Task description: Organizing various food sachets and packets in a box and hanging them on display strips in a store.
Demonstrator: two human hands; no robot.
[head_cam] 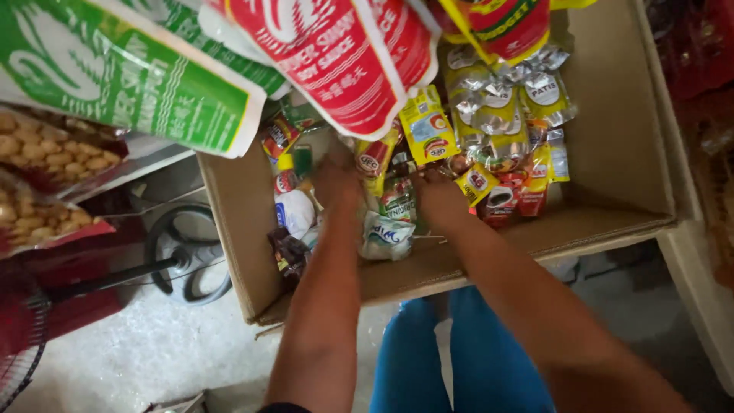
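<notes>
A cardboard box (612,191) sits in front of me, its left half full of small sauce and condiment packets. My left hand (334,180) reaches into the pile near a white bottle with a yellow cap (290,200) and a red and yellow sachet (376,159). My right hand (437,191) is down among the packets, beside a green sachet (397,200) and a yellow packet (475,183). The fingers of both hands are buried in the packets, so what they grip is hidden. A white pouch (386,235) lies between my wrists.
Large green (130,76) and red (336,53) bags hang close to the camera at the top. Strips of silver and yellow sachets (505,107) dangle over the box. Bags of nuts (46,153) are at the left. A fan base (187,256) stands on the floor.
</notes>
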